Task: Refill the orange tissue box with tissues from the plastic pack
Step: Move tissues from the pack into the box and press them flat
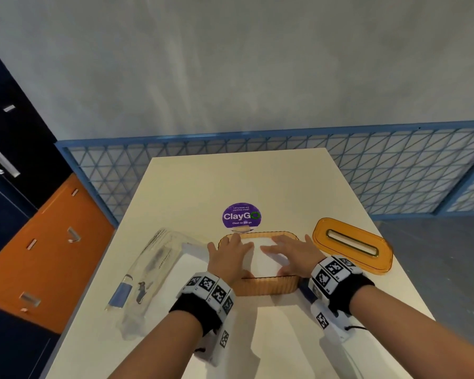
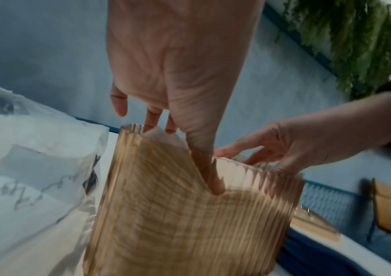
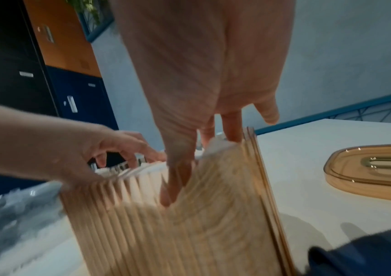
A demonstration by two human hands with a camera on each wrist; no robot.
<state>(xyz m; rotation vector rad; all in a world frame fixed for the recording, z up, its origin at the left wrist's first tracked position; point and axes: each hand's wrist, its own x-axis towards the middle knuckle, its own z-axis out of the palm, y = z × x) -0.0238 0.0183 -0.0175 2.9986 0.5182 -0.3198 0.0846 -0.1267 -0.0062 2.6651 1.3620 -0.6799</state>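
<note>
The orange ribbed tissue box (image 1: 268, 285) stands open in the middle of the table, with a white stack of tissues (image 1: 266, 261) inside. My left hand (image 1: 227, 255) lies flat on the left part of the stack and my right hand (image 1: 290, 255) on the right part, fingers straight. In the left wrist view my left hand (image 2: 177, 74) reaches into the box (image 2: 177, 224), its thumb showing through the wall. The right wrist view shows my right hand (image 3: 213, 74) likewise in the box (image 3: 189, 233). The clear plastic pack (image 1: 153, 269) lies to the left, some tissues still inside.
The orange slotted lid (image 1: 350, 244) lies flat to the right of the box. A purple ClayGo sticker (image 1: 241, 216) sits behind it on the cream table (image 1: 230, 181). A blue lattice fence (image 1: 394, 173) runs past the far edge. Orange and dark lockers (image 1: 39, 242) stand left.
</note>
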